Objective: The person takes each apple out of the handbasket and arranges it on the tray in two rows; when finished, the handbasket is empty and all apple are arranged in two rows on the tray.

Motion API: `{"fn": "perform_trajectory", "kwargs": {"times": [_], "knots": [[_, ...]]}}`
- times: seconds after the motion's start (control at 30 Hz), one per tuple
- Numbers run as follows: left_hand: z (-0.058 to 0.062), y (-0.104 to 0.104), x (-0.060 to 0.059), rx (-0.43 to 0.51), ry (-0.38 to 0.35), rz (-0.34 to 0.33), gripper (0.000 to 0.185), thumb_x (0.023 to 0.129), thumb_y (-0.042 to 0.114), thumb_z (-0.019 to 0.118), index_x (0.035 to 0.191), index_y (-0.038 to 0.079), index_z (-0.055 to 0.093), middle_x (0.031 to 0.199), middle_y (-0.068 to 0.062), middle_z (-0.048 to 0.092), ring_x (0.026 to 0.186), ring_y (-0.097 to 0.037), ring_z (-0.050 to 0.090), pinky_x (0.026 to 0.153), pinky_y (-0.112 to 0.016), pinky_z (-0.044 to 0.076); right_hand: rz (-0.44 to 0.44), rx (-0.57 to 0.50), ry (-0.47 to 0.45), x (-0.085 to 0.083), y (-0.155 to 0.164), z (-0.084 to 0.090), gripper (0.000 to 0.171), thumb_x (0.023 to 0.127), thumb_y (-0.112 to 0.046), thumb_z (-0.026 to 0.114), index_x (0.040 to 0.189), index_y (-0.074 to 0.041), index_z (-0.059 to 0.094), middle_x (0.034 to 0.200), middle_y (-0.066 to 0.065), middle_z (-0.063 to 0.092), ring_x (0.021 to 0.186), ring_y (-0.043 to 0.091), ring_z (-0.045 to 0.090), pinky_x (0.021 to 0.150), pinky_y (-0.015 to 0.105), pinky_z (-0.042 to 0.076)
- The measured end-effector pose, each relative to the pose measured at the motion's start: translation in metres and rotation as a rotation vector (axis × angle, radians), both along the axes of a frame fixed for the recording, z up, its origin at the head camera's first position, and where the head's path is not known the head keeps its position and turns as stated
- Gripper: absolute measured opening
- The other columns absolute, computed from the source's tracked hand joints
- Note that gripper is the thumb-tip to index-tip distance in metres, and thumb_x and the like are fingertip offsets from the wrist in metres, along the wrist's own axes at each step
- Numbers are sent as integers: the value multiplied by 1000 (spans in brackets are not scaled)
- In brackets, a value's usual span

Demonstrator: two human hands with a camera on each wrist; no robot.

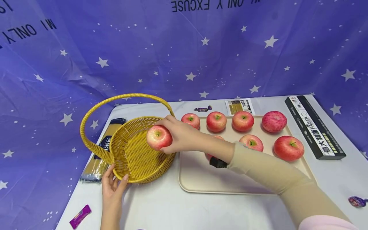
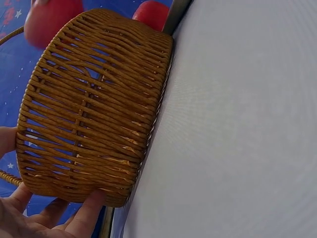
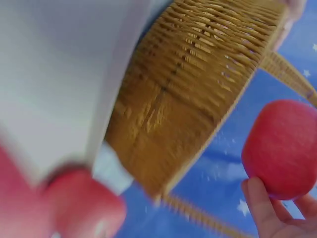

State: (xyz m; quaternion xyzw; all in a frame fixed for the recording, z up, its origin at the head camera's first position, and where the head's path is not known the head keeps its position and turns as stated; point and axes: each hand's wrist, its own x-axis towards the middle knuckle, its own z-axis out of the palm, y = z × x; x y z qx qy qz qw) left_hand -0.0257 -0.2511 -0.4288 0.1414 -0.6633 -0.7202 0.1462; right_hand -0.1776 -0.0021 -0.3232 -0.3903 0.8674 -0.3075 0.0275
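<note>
My right hand (image 1: 175,135) grips a red apple (image 1: 159,137) over the right rim of a yellow wicker basket (image 1: 135,150) with a tall arched handle (image 1: 115,99). In the right wrist view the apple (image 3: 283,149) sits against my fingertips (image 3: 260,198) beside the basket wall (image 3: 198,89). My left hand (image 1: 112,185) touches the basket's near rim with straight fingers; the left wrist view shows those fingers (image 2: 84,215) under the woven wall (image 2: 94,109). The basket holds nothing that I can see.
A cream tray (image 1: 201,175) to the right carries several red apples (image 1: 288,148). A black pasta box (image 1: 313,126) lies at the far right, a spaghetti packet (image 1: 99,159) behind the basket. Wrapped candies (image 1: 80,216) lie on the white table (image 1: 161,207).
</note>
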Motion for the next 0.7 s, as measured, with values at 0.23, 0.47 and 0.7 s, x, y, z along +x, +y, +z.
{"fn": "perform_trajectory", "kwargs": {"times": [0.23,0.47,0.7], "knots": [[1,0,1,-3,-39,-1,64,96,0,56,150,15,25,156,-16,15,142,-34,20,93,-11,43,-22,75,-59,3,58,-11,63,71,-36,80,125,-19,52,118,-4,50,94,9,53,83,26,50],[0,-1,2,1,-59,-5,65,97,2,56,150,15,22,157,-15,12,142,-33,21,92,-11,44,11,106,-126,-6,66,-39,57,71,-33,81,118,-15,55,115,-2,52,97,10,53,87,27,48],[1,1,1,-10,-62,-14,66,96,3,57,150,15,21,158,-14,11,142,-33,20,93,-11,43,3,194,-163,-9,63,-55,61,73,-33,79,123,-15,52,117,0,50,93,13,54,85,30,48]]}}
